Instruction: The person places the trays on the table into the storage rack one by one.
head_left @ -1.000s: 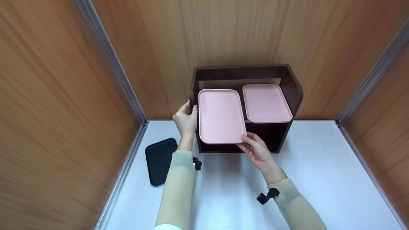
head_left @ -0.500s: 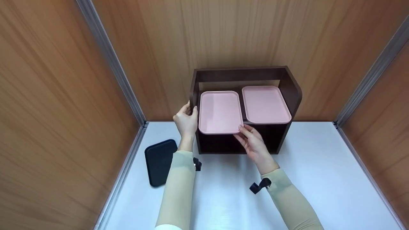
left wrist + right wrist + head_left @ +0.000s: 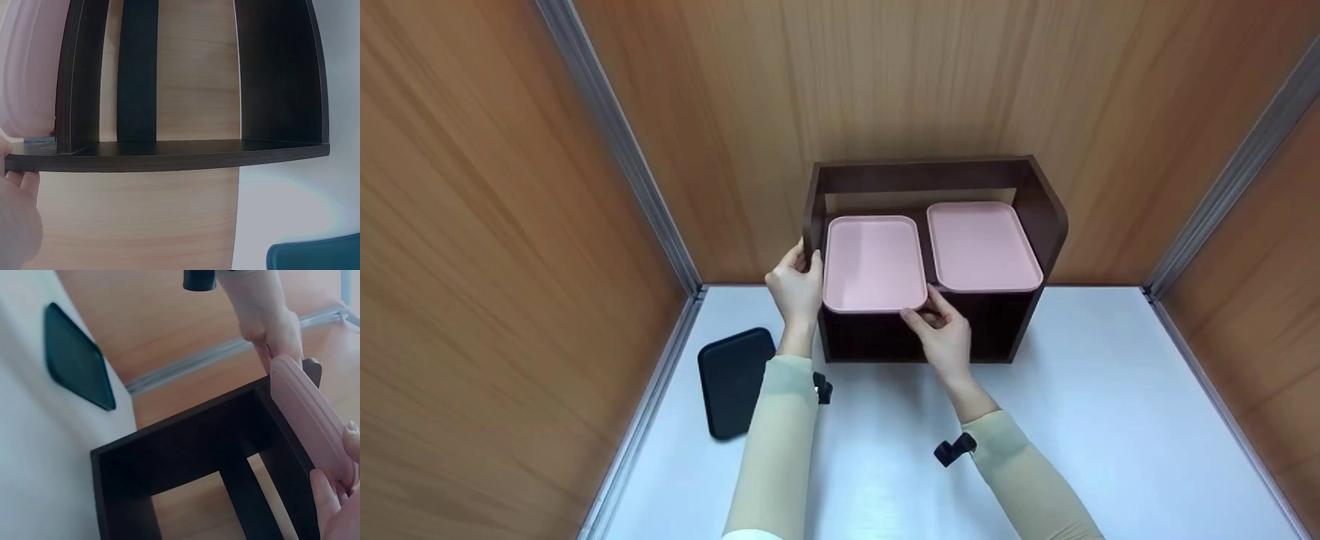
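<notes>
With the left hand (image 3: 797,289) gripping the shelf (image 3: 1039,202) side, the right hand (image 3: 941,337) fingers, pinching the pink tray (image 3: 874,262) front edge, should seat it level, clear of the second tray (image 3: 982,246).

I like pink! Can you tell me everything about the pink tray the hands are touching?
The left pink tray is a flat rectangle with rounded corners and a low raised rim, and it looks like smooth plastic. It lies on top of the dark brown shelf, beside a second pink tray. Its front edge sticks out a little past the shelf. The right hand pinches its front right corner. The left hand grips the shelf's left side next to it.
</notes>
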